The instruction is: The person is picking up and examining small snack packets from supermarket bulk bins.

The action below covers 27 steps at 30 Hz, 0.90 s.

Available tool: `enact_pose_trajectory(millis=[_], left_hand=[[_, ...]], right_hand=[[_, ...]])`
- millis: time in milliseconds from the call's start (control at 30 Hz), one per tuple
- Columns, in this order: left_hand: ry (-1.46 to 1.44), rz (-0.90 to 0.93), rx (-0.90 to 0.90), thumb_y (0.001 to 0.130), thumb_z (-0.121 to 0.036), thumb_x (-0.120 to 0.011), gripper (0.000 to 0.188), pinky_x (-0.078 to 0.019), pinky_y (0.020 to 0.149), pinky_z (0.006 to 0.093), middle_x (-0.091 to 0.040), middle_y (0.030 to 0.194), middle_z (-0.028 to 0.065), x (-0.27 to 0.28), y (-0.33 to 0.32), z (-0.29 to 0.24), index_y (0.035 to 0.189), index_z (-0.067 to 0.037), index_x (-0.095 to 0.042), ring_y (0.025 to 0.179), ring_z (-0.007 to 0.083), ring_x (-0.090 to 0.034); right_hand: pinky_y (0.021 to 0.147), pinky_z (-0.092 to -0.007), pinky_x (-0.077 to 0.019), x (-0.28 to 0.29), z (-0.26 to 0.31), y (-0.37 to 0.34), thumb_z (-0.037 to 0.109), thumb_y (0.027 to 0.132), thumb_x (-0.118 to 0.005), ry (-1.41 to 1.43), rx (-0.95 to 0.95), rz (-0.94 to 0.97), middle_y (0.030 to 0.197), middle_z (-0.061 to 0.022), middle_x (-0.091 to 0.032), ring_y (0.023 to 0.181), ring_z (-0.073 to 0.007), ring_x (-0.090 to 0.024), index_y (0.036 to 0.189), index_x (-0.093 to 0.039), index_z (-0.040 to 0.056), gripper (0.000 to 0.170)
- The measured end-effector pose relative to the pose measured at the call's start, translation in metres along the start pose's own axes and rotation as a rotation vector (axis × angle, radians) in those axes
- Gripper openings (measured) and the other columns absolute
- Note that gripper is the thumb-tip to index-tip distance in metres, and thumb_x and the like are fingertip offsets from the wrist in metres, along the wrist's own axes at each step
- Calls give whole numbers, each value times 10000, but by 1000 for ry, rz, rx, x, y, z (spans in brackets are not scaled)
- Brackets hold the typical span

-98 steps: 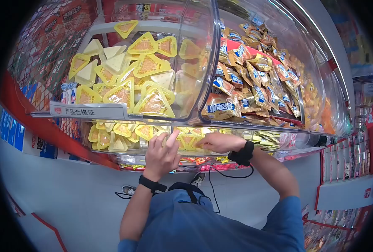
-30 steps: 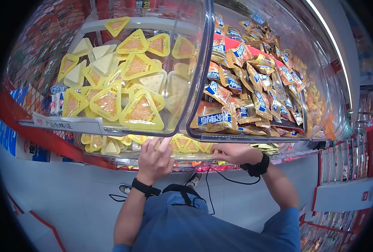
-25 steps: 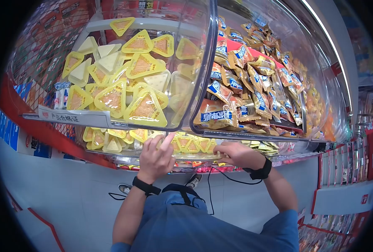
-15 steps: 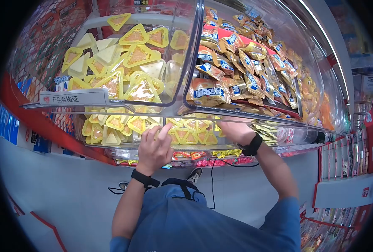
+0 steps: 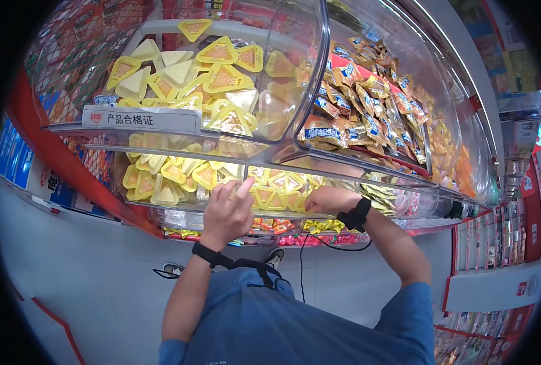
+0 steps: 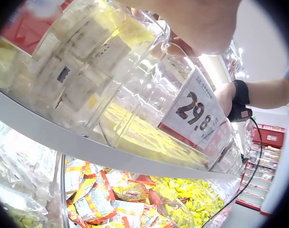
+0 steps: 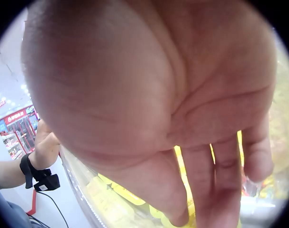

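Note:
Many yellow triangular packs (image 5: pixel 274 193) lie in the lower clear bin. My left hand (image 5: pixel 228 210) is at that bin's front edge, index finger extended and the others bent; in the left wrist view part of the hand (image 6: pixel 196 23) is above the clear wall by a 29.8 price card (image 6: pixel 192 111). To its right, my right hand (image 5: pixel 333 202) reaches over the yellow packs with fingers pointing down. The right wrist view shows its palm (image 7: pixel 158 95) and spread, fairly straight fingers, yellow packs (image 7: pixel 128 192) below; the fingertips are partly cut off, and no held item shows.
An upper clear bin holds more triangular packs (image 5: pixel 224 79); beside it are gold-and-blue wrapped snacks (image 5: pixel 371 112). A white label (image 5: pixel 141 120) fronts the upper shelf. Red-and-yellow packets (image 6: pixel 97 204) fill a bin below. A black cable (image 5: pixel 302 267) hangs from the right wrist.
The head view has shifted, showing more of the lower bin. My right hand has gone from near the front edge to over the yellow packs. My left hand has stayed nearly in place.

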<state>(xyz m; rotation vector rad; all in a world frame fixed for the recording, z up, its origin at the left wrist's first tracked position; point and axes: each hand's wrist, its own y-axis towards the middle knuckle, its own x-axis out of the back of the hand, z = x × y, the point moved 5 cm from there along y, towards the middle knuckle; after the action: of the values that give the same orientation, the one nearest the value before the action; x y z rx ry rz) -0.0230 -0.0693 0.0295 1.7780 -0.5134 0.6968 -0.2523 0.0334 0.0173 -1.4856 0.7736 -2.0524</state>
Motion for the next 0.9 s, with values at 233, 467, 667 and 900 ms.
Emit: enact_pose_trajectory(millis=[233, 467, 667, 900], left_hand=[[-15, -17, -3, 668, -132, -616, 181, -414, 897, 411, -496, 1282, 52, 2, 0, 0, 830, -52, -604, 1052, 266, -512], [-37, -26, 4, 650, -98, -582, 188, -423, 882, 428, -491, 1278, 66, 4, 1, 0, 823, -25, -583, 1063, 267, -512], [-55, -29, 6, 647, -88, -594, 181, -423, 884, 424, -489, 1283, 66, 5, 1, 0, 816, -28, -578, 1061, 268, -510], [-48, -31, 0, 652, -93, -599, 177, -422, 885, 422, -489, 1286, 66, 5, 1, 0, 815, -29, -578, 1064, 269, -507]], right_hand=[[855, -420, -465, -3, 11, -4, 170, 814, -527, 20, -11, 51, 1013, -162, -656, 981, -346, -604, 1107, -633, 80, 324], [878, -437, -463, -2, -1, -8, 180, 821, -486, -31, -97, -97, 1040, -179, -645, 1007, -351, -597, 1055, -637, 54, 305], [819, -465, -466, -8, -4, -7, 242, 856, -540, -180, -178, -74, 955, -183, -639, 937, -368, -599, 1011, -589, 20, 275], [813, -466, -464, -15, -7, -5, 272, 877, -519, -207, -176, -51, 942, -200, -617, 935, -366, -593, 993, -553, 11, 288]])
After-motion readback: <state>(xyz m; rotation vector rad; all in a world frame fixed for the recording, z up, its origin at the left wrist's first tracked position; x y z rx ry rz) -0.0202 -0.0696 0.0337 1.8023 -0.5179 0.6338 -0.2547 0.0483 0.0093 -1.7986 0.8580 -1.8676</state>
